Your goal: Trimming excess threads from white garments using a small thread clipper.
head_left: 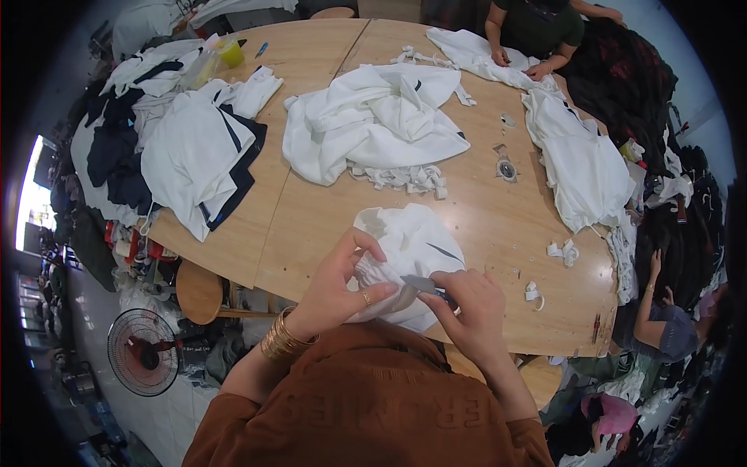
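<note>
A bunched white garment (pixel 416 233) with a narrow dark slit of trim lies at the table's near edge, in front of my body. My left hand (pixel 342 280), a gold ring and bracelets on it, is closed on a gathered part of the garment, with the thumb along its near side. Fingers curled, my right hand (pixel 471 307) grips small grey-bladed thread snips (pixel 419 285). Their blades point left and lie against the cloth close to my left thumb. The handle is mostly hidden in my palm.
Beyond lies a white cloth pile (pixel 373 117) with white scraps (pixel 405 179) beside it. White and navy garments (pixel 194 156) heap at left, more white cloth (pixel 580 163) at right. A co-worker (pixel 537 31) handles cloth at the far right. A fan (pixel 142 352) stands lower left.
</note>
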A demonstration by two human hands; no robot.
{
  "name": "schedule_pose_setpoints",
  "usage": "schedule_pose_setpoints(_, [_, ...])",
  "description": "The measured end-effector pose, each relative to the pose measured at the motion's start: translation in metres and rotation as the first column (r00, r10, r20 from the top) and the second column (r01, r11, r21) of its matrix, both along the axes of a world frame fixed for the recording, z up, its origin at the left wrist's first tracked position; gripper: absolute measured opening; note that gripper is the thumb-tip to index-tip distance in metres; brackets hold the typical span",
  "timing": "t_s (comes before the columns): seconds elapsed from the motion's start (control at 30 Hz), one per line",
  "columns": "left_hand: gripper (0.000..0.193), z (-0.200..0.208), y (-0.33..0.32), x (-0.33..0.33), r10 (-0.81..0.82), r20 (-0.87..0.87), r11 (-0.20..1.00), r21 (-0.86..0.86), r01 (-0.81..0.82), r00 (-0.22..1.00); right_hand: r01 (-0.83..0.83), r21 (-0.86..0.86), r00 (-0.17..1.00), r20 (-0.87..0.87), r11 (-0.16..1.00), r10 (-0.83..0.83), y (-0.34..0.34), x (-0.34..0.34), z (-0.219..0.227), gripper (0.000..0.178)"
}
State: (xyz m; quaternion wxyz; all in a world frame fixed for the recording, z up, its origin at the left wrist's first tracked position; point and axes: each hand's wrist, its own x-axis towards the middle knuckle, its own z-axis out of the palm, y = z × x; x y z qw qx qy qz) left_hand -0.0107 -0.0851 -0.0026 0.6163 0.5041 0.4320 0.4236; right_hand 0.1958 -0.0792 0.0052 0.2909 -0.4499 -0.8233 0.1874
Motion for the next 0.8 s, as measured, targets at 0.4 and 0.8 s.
schedule_pose_setpoints(0.4, [0.038,-0.005,0.004,-0.011,-0.044,-0.013,0.998,0.055,0.044,0.999,-0.040,-0.215,0.923,-0.382,0.976,-0.047,0.000,-0.010,-0.010,0.032])
schedule_pose_setpoints(0.8, [0.045,-0.017,0.029,-0.085,-0.292,0.188,0.943,-0.103,0.315,0.938,-0.074,-0.544,0.950,-0.294,0.836,-0.107,0.017,-0.089,0.002,0.021])
